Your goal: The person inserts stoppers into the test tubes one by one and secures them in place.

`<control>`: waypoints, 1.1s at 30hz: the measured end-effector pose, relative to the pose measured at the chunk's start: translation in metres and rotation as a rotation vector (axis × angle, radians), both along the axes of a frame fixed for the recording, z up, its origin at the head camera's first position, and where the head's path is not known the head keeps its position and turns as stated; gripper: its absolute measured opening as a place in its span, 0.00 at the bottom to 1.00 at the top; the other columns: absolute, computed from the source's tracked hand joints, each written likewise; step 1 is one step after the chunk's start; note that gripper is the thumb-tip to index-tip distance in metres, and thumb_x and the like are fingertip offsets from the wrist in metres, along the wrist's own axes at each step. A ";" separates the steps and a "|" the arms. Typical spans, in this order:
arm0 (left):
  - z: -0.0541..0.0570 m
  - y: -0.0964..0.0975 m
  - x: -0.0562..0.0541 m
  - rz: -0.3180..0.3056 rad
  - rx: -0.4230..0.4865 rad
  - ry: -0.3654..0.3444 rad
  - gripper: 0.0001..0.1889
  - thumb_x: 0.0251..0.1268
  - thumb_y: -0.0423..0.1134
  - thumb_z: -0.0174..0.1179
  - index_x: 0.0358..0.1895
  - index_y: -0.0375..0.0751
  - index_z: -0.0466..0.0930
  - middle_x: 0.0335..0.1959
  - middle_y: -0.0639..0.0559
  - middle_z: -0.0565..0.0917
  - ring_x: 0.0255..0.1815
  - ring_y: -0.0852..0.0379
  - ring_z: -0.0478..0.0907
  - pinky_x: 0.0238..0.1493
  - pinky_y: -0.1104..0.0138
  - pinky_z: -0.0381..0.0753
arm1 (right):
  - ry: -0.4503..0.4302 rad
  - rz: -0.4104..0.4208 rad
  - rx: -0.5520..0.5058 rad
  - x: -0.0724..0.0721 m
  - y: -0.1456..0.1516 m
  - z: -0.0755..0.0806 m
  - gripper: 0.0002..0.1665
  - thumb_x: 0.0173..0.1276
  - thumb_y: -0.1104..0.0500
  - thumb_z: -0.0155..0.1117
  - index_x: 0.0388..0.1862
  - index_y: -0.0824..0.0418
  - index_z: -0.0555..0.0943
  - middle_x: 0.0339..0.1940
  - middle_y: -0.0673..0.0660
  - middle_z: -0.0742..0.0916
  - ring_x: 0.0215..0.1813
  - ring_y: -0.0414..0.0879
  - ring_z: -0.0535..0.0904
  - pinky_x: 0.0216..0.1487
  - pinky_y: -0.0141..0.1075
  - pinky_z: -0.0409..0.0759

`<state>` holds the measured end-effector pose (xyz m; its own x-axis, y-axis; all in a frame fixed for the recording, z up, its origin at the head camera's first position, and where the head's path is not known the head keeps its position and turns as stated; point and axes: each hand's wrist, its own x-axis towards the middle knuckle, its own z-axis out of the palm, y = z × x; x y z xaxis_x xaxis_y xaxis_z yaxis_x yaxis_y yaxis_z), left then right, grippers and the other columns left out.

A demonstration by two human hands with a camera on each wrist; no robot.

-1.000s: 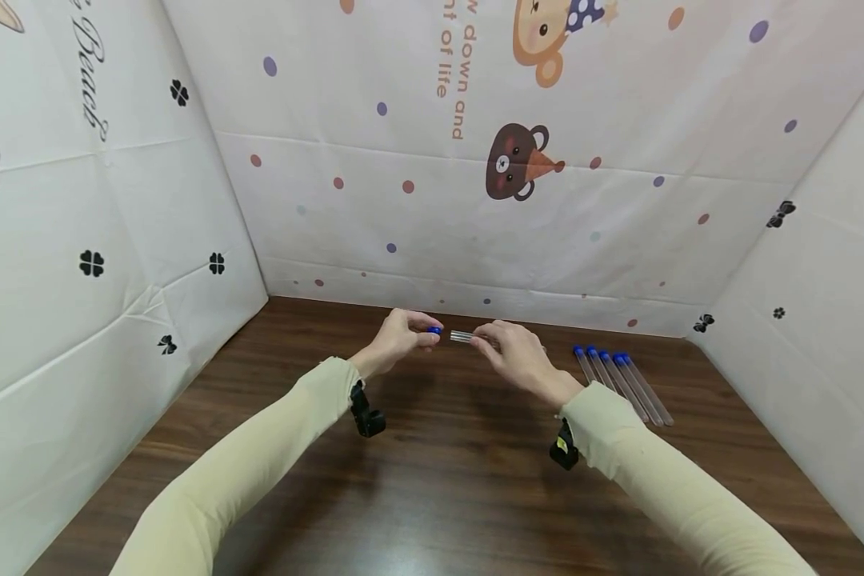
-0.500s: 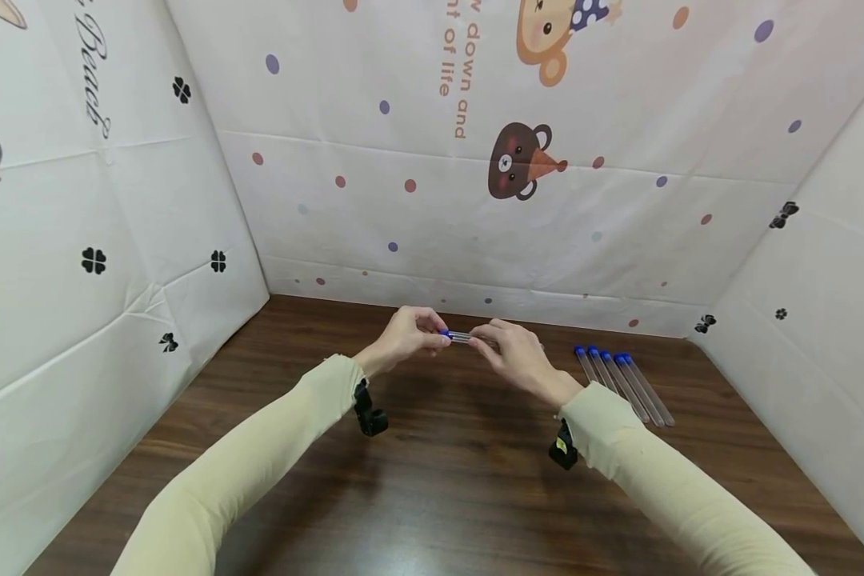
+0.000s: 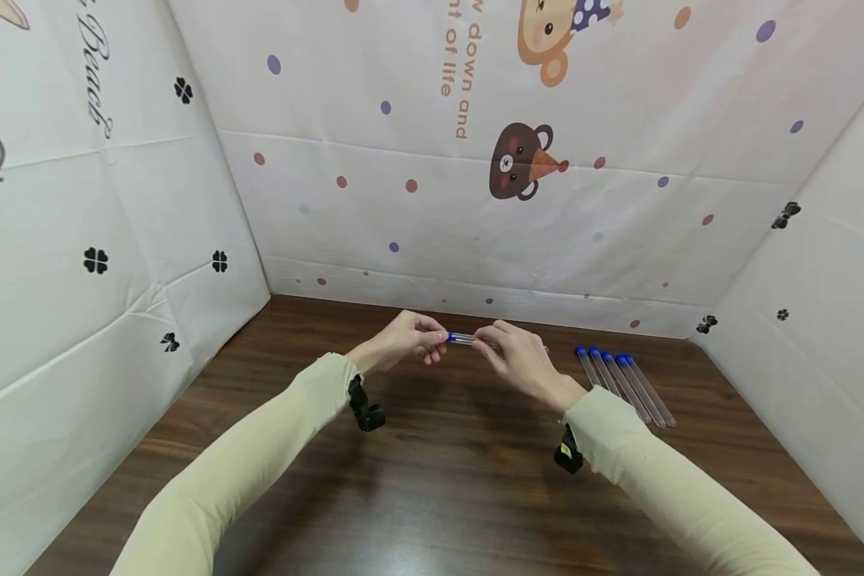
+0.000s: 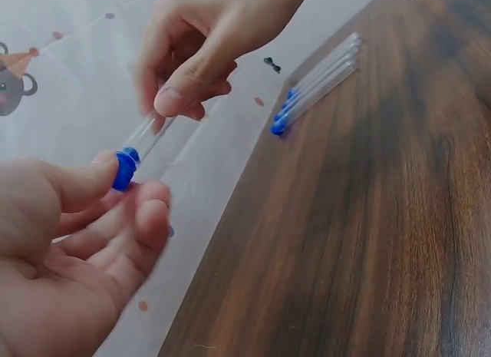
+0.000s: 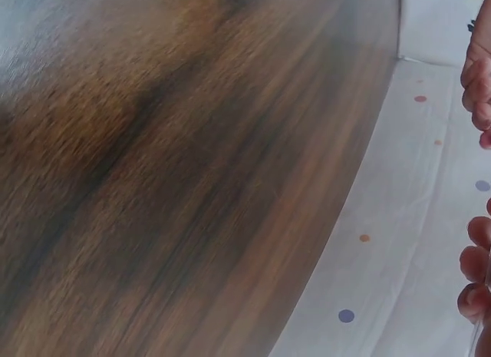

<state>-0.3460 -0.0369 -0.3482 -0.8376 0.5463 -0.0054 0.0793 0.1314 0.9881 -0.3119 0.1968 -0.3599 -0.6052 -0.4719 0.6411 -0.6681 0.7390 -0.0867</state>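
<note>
My right hand point(image 3: 516, 354) grips a clear test tube point(image 3: 463, 339) above the table, its mouth end toward my left hand point(image 3: 403, 342). On that end sits a blue cap point(image 4: 123, 171), which my left thumb and index finger pinch. In the left wrist view the cap stands on the tube's mouth, and the left hand's other fingers curl loosely below it. My right fingers hide the middle of the tube. Only the fingertips of both hands show at the right edge of the right wrist view.
Several capped test tubes point(image 3: 634, 388) lie side by side on the brown wooden table point(image 3: 432, 480), to the right of my right hand, partly behind its sleeve. White printed sheets point(image 3: 374, 216) stand as walls at the back, left and right.
The cap was apart from the tube a second ago. My left hand has brought it rightward onto the tube's mouth, and its fingers have shifted on the cap. The right hand has hardly moved.
</note>
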 end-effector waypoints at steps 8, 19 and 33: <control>-0.001 0.004 0.001 -0.090 -0.179 0.094 0.12 0.75 0.34 0.47 0.40 0.29 0.78 0.22 0.51 0.78 0.21 0.61 0.72 0.23 0.72 0.72 | 0.111 -0.002 0.077 0.002 0.000 -0.006 0.09 0.67 0.53 0.65 0.40 0.55 0.86 0.29 0.49 0.87 0.21 0.39 0.76 0.19 0.33 0.69; -0.006 0.013 0.007 0.024 -0.124 0.123 0.11 0.72 0.32 0.52 0.39 0.26 0.81 0.17 0.54 0.76 0.17 0.65 0.69 0.19 0.74 0.69 | 0.251 -0.030 0.085 0.006 -0.001 -0.011 0.06 0.63 0.53 0.68 0.37 0.52 0.86 0.18 0.47 0.78 0.14 0.39 0.67 0.13 0.32 0.60; -0.009 0.015 0.008 0.057 -0.071 0.164 0.10 0.71 0.29 0.53 0.41 0.23 0.81 0.17 0.54 0.76 0.17 0.65 0.70 0.20 0.75 0.70 | 0.123 -0.060 0.019 0.008 -0.007 -0.008 0.06 0.65 0.52 0.66 0.36 0.51 0.87 0.17 0.47 0.78 0.16 0.38 0.66 0.13 0.29 0.59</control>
<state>-0.3383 -0.0222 -0.3573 -0.8600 0.5010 0.0968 0.2288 0.2090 0.9508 -0.3036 0.1900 -0.3683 -0.5498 -0.4502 0.7036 -0.6276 0.7785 0.0077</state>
